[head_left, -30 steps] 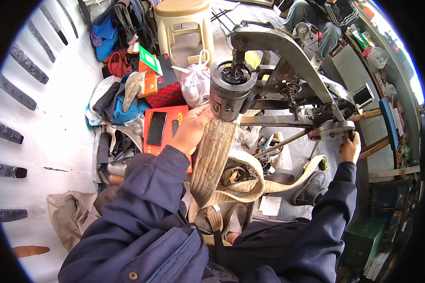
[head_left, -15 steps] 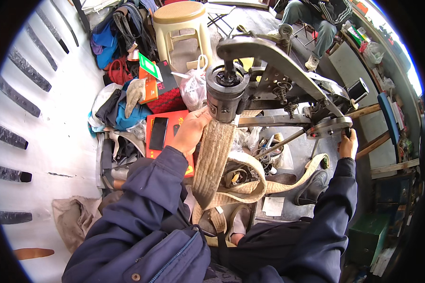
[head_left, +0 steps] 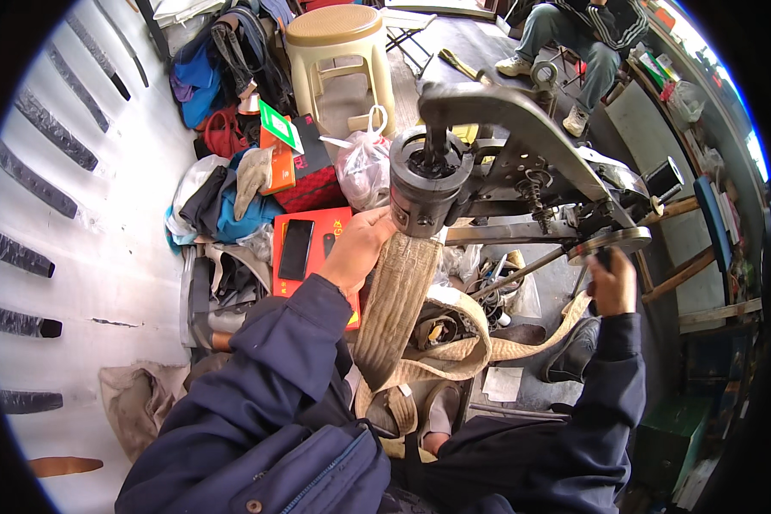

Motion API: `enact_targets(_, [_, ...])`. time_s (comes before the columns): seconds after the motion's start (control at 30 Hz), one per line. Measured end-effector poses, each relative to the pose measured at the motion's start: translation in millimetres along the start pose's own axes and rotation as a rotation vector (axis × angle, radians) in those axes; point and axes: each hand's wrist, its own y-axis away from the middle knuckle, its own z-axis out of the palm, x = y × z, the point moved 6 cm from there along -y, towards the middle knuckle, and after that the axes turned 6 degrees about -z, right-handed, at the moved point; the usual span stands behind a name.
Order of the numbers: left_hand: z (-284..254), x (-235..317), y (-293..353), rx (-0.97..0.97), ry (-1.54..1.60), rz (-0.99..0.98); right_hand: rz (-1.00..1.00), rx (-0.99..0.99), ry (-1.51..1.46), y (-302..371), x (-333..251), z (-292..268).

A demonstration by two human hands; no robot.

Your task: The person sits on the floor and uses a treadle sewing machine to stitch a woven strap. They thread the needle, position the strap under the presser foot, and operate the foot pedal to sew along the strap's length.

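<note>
A black hand-cranked sewing machine [head_left: 522,128] stands in front of me, its round head [head_left: 428,184] over a thick beige webbing strap [head_left: 398,308]. My left hand [head_left: 358,250] grips the strap's left edge close beneath the head. Folded and looped, the rest of the strap hangs down toward my feet and trails off to the right. On the machine's right is a metal hand wheel [head_left: 610,243]. My right hand [head_left: 613,283] is closed around its dark crank handle, slightly blurred, on the wheel's near side. The needle area under the head is hidden.
Left of the machine are a red box [head_left: 313,291] with a black phone [head_left: 296,249] on it, a plastic bag [head_left: 364,167] and piled clothes. A beige stool [head_left: 334,51] stands behind. A seated person [head_left: 565,51] is at the far right. A black shoe [head_left: 571,349] lies below the wheel.
My right hand has swung the crank from the wheel's right side round to its near side, lower and leftward. My left hand keeps its grip on the strap. The whole view has shifted slightly.
</note>
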Motion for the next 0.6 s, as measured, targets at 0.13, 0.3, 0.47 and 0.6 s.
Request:
enact_targets(0.13, [1, 2, 2, -0.021, -0.100, 0.048, -0.033, 0.274, 0.059, -21, 13, -58])
enact_targets(0.3, [4, 0, 3, 0.005, 0.016, 0.002, 0.094, 0.319, 0.139, -36, 60, -75])
enact_targets(0.47, [5, -3, 5, 0.047, 0.090, 0.003, 0.085, 0.297, 0.066, -30, 48, -74])
enact_targets(0.6, [4, -6, 3, 0.021, 0.118, 0.020, 0.024, 0.281, 0.058, -25, 32, -67])
